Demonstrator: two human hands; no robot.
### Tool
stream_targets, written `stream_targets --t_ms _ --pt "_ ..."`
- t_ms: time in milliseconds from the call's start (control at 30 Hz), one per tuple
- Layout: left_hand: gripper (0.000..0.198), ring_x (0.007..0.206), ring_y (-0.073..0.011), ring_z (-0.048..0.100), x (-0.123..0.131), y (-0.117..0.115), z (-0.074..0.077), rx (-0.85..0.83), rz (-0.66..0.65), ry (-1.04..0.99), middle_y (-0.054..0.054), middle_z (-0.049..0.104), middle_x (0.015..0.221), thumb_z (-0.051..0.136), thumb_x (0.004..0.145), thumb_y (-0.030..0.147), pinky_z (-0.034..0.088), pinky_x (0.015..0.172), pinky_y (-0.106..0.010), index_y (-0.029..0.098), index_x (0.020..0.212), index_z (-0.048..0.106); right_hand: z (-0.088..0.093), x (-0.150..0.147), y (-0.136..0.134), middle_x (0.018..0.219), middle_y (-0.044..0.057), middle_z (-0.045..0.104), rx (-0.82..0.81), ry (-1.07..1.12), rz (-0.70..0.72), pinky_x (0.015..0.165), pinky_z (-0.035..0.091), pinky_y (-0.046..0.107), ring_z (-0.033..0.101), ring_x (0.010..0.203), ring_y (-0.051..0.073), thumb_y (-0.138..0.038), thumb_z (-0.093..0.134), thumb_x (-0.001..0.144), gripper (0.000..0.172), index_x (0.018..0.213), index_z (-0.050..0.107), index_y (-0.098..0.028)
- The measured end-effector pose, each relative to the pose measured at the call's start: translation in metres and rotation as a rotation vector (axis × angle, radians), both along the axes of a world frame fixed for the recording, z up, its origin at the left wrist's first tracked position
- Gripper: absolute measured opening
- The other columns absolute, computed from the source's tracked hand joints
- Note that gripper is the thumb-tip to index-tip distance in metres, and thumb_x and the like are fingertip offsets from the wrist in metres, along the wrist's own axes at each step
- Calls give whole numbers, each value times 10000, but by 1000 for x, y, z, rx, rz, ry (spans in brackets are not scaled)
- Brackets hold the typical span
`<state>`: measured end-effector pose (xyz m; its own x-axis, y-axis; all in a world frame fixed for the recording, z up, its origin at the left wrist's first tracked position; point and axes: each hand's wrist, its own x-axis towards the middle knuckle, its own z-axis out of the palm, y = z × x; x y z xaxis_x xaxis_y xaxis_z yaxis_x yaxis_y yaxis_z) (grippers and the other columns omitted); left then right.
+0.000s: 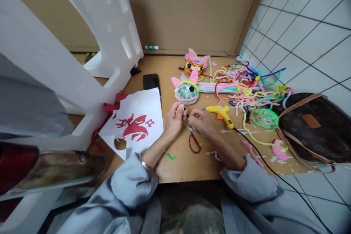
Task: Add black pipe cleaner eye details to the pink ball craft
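Note:
My left hand point(174, 117) and my right hand point(200, 120) meet over the wooden table point(186, 164), fingers pinched together on a small dark piece point(187, 116) between them. Red-handled scissors point(193, 138) lie just under my right hand. Right behind my hands sits a green ball-shaped craft head point(186, 92) with pink ears and one black eye. A second, orange craft head point(194, 64) stands further back. A yellow glue gun point(221, 113) lies to the right of my right hand.
A tangled heap of coloured pipe cleaners point(246, 84) covers the table's right side, beside a brown patterned bag point(309, 126). White paper with a red cut-out point(135, 124) and a black phone point(151, 80) lie left. A white plastic frame point(82, 62) stands at the left.

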<state>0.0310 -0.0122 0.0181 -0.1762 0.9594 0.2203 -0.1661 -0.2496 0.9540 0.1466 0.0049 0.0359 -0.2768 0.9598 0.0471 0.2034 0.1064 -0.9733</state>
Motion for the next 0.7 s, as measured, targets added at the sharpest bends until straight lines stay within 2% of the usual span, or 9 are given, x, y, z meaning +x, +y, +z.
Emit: stream_targets --t_ms 100,133,200,267,367,500,600,700 --pt "380 496 -75 372 -17 6 8 17 49 -28 44 442 579 551 855 531 317 492 -212 205 700 433 -5 4 -3 486 -51 370 0 -51 98 500 262 231 357 509 95 -296 435 616 157 490 431 -203" --pt "402 479 -74 346 -26 9 14 58 183 -104 56 392 559 571 835 544 295 467 -205 212 688 398 -7 5 -5 486 -48 365 -15 -57 123 505 263 232 362 513 98 -289 424 624 162 487 431 -202" --pt "443 476 -74 330 -41 15 26 123 335 -189 65 334 554 619 806 532 280 451 -192 218 678 334 -10 3 -9 499 -46 381 -42 -40 153 514 271 232 375 524 103 -277 424 633 152 507 458 -199" --pt "443 485 -67 338 -46 17 36 180 405 -242 66 334 567 634 799 525 287 459 -179 218 692 333 -9 1 -13 537 -44 426 -16 -14 130 525 289 229 397 539 107 -265 433 665 138 584 520 -197" --pt "408 505 -67 373 -33 12 39 178 274 -221 57 402 595 613 811 539 344 495 -190 216 716 383 -2 1 -15 619 -31 524 145 -107 37 566 332 236 463 586 125 -249 405 772 193 755 592 -204" --pt "395 503 -73 394 -18 10 26 142 205 -146 48 444 594 575 836 548 379 523 -209 210 712 413 6 12 -19 737 34 614 399 -593 4 636 350 273 528 682 163 -240 422 852 185 767 580 -192" --pt "376 514 -81 415 -21 11 17 105 234 -79 39 469 604 547 859 534 391 537 -216 209 709 431 5 22 -36 872 107 645 433 -989 34 631 345 296 556 760 213 -280 513 857 140 871 596 -169" --pt "357 531 -85 426 -23 11 14 138 231 -9 34 484 615 529 879 511 386 554 -220 204 713 453 -1 26 -60 918 127 632 449 -1166 120 684 368 313 566 827 234 -257 536 871 147 947 601 -150"
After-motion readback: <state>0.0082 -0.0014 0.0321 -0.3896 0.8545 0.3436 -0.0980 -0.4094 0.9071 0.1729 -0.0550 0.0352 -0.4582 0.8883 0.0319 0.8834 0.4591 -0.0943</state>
